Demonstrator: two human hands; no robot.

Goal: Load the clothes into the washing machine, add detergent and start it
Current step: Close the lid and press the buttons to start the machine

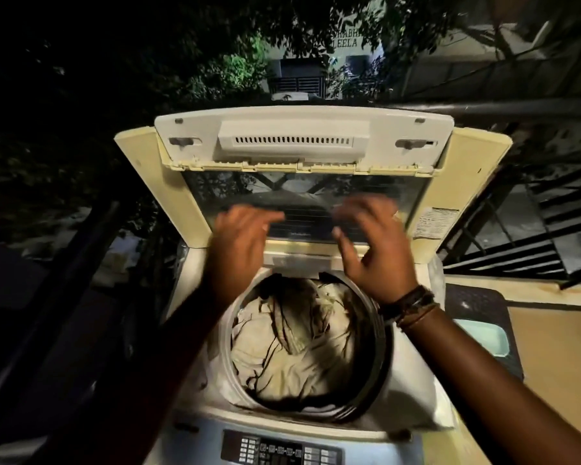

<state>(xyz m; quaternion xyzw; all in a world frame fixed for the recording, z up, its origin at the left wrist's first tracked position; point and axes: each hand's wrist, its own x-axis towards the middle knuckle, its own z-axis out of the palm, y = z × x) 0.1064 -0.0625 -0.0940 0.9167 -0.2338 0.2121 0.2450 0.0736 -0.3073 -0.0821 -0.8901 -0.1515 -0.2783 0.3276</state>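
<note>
A top-loading washing machine [413, 394] stands below me with its folding lid [302, 139] raised upright at the back. Beige and dark clothes [292, 347] fill the round drum. My left hand [239, 250] and my right hand [376, 250] hover blurred in front of the lid's glass pane, above the drum's far rim. Both have fingers spread and hold nothing. Bands circle my right wrist. The control panel [279, 449] with its buttons lies at the near edge.
A dark basket holding a pale green tub [483, 337] sits on a ledge right of the machine. Black metal railing [524, 250] runs behind and to the right. Trees and a building lie beyond in the dark. The left side is unlit.
</note>
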